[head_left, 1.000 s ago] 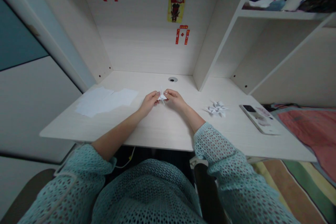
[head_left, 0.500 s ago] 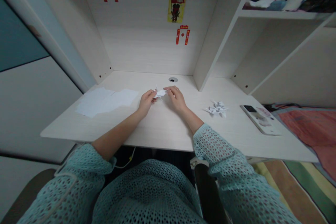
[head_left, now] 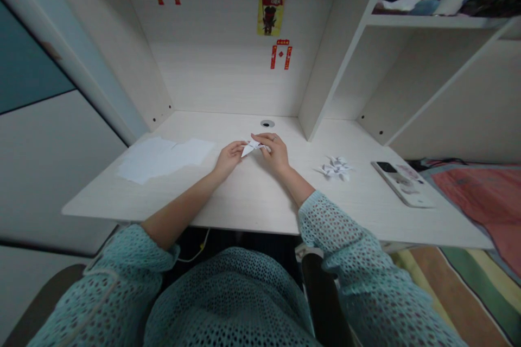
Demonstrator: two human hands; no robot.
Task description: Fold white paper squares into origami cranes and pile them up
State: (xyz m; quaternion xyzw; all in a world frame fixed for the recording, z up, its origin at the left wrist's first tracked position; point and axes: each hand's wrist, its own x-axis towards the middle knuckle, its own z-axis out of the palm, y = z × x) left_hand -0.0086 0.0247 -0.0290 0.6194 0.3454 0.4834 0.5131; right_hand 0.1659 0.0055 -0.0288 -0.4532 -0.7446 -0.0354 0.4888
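A small white origami crane point(head_left: 251, 146) is held between my two hands, just above the desk. The fingers of my left hand point(head_left: 229, 158) pinch its left side. My right hand point(head_left: 275, 153) grips the other side, with the fingertips partly over the folded paper. One pointed flap sticks out toward me, down and to the left. To the right on the desk lies a cluster of several white folded paper cranes point(head_left: 336, 168). White paper sheets point(head_left: 158, 158) lie flat and overlapping to the left of my hands.
The white desk point(head_left: 244, 200) runs across the view. A phone point(head_left: 402, 183) lies face down near its right end. Behind my hands is a round cable hole point(head_left: 267, 123). An upright panel point(head_left: 337, 59) and a shelf with bags stand at the right.
The crane has turned in my hands, and a pointed flap now faces down-left. My right fingers have closed in on it. The view has shifted slightly.
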